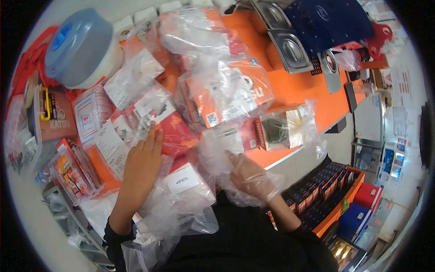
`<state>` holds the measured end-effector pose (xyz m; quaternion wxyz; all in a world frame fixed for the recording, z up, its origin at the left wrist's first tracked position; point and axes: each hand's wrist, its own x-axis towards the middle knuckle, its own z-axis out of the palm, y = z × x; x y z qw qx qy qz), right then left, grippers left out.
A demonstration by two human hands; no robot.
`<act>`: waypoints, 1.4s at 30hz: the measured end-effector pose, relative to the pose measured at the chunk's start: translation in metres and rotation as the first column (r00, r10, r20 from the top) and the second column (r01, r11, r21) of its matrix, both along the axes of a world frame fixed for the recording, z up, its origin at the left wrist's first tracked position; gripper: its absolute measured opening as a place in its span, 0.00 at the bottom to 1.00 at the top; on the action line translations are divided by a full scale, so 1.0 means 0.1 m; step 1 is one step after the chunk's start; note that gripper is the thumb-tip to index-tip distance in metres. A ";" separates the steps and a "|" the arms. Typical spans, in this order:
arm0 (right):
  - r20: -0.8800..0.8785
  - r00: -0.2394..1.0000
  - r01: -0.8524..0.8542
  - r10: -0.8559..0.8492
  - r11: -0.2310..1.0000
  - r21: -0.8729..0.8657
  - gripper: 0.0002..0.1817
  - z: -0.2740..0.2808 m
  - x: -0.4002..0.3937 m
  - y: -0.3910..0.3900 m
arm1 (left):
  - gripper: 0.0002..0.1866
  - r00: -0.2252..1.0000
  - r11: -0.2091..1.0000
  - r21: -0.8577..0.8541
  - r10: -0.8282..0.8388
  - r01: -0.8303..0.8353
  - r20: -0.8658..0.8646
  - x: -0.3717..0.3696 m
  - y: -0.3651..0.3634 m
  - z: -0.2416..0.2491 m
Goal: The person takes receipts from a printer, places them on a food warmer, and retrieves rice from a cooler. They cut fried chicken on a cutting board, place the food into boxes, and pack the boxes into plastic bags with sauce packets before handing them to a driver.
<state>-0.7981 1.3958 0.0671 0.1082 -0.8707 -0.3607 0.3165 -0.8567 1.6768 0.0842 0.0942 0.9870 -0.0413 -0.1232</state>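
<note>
My left hand [144, 161] is bare, its fingers stretched out over a clear plastic bag with a red package [174, 133] inside; the fingertips rest near a white label. A clear plastic glove or bag covers my right hand [249, 179], and its fingers are hard to make out under the crumpled film. Between my hands lies a bagged box with a white label [185, 180]. Beyond them sits a large orange bag [231, 90] wrapped in clear plastic. A receipt [112, 147] lies left of the red package.
A bowl with a blue-grey lid [84, 50] stands at the back left on the orange table [301, 97]. Right of the bags is a bagged box with a dark green window [276, 129]. Metal lids [290, 51] lie at the back; an orange crate [344, 199] holds dark boxes below right.
</note>
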 end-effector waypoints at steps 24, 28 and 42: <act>0.025 0.971 -0.237 0.237 0.946 0.222 0.26 -0.26 -0.44 -0.74 | 0.04 0.385 0.870 0.042 0.173 -0.491 0.907 -1.77 -1.06 0.61; 0.145 0.956 -0.286 0.254 0.915 0.285 0.30 -0.33 -0.48 -0.84 | 0.03 0.487 0.993 0.118 -0.099 -0.010 0.868 -1.81 -1.13 0.56; -0.622 0.783 0.392 0.000 0.775 0.495 0.27 -0.30 -0.31 -1.09 | 0.16 0.732 0.522 -0.540 0.608 -0.660 -0.307 -2.72 -1.59 -0.52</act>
